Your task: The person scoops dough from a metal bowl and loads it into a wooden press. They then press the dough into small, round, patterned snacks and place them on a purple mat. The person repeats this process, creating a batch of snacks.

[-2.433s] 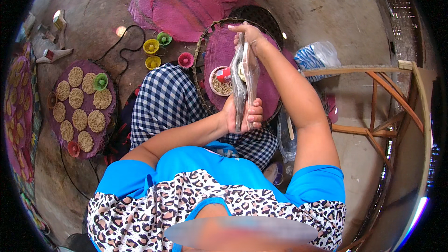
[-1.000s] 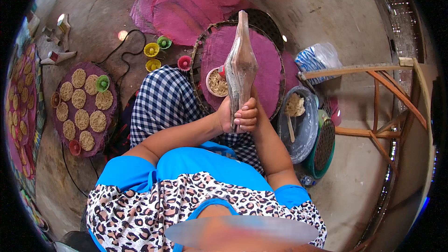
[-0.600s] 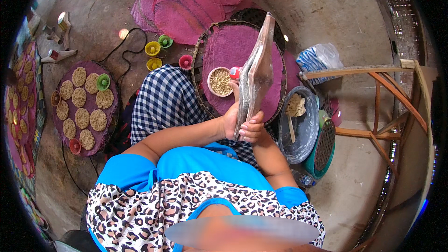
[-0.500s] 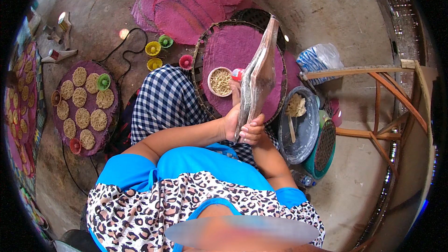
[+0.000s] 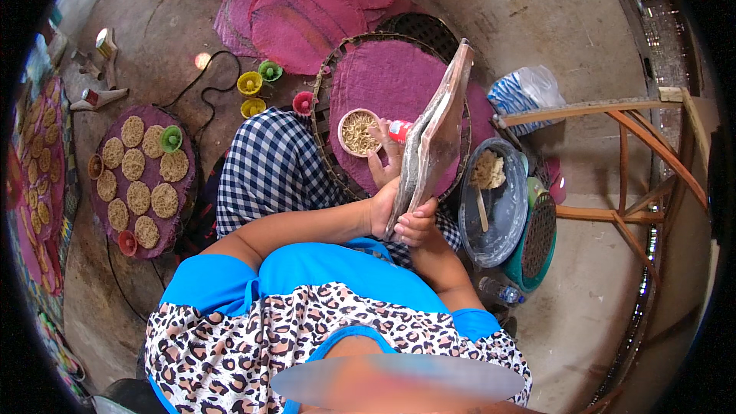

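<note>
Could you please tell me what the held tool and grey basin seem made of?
Held tool: perhaps worn wood, going by its streaked brown face, though the grey edge leaves this open. Grey basin: probably plastic, its smooth wall slightly glossy and marked with whitish smears.

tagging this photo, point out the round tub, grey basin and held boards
Round tub [image 5: 341, 133]: head view, left rim.
Grey basin [image 5: 502, 225]: head view, bare inside.
Held boards [image 5: 445, 142]: head view, broad outer face.

Over there, a blue-and-white plastic bag [image 5: 535, 90] slumps by a brown wooden frame [image 5: 590, 110]; 1 thin black cable [image 5: 238, 67] curls across the grey concrete floor [image 5: 567, 23].
</note>
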Motion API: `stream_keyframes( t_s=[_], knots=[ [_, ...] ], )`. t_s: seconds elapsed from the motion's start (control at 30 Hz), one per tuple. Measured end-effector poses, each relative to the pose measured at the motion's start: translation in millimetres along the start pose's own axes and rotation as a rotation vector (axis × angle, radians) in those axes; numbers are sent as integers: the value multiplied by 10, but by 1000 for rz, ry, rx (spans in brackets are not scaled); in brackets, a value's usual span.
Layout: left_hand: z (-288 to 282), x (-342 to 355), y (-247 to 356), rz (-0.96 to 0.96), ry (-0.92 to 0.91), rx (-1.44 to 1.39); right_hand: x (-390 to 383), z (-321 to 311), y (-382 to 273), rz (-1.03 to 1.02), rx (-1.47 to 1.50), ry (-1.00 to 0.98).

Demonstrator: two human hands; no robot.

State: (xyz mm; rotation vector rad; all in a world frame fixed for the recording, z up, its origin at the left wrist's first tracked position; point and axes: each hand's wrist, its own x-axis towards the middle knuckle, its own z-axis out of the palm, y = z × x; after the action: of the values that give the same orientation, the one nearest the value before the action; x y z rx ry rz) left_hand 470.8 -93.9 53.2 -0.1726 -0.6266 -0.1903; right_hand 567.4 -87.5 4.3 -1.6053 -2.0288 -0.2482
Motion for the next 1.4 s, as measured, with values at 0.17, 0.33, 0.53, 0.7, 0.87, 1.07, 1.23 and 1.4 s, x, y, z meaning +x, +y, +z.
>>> stream_keyframes(
  t_s=[0.17,0.33,0.53,0.7,0.87,1.07,1.23,1.4],
  knots=[
    [-13,3,-11,-47,6,2,175,-168,-187,104,65,34],
    [-32,2,-18,-85,26,-13,119,-86,-154,129,58,81],
    [-30,16,-24,-117,61,-6,148,-138,-154,131,212,22],
    [-24,24,-30,-141,89,-14,296,-157,-150,202,159,-75],
    [-22,46,-49,-164,88,-3,346,-125,-95,231,278,-107],
    [-28,47,-51,-177,113,-3,308,-133,-93,270,335,-132],
    [-53,62,-70,-175,79,20,322,-194,-75,268,304,-116],
    [-49,110,-78,-189,93,46,320,-175,-47,235,326,-95]
  ],
)
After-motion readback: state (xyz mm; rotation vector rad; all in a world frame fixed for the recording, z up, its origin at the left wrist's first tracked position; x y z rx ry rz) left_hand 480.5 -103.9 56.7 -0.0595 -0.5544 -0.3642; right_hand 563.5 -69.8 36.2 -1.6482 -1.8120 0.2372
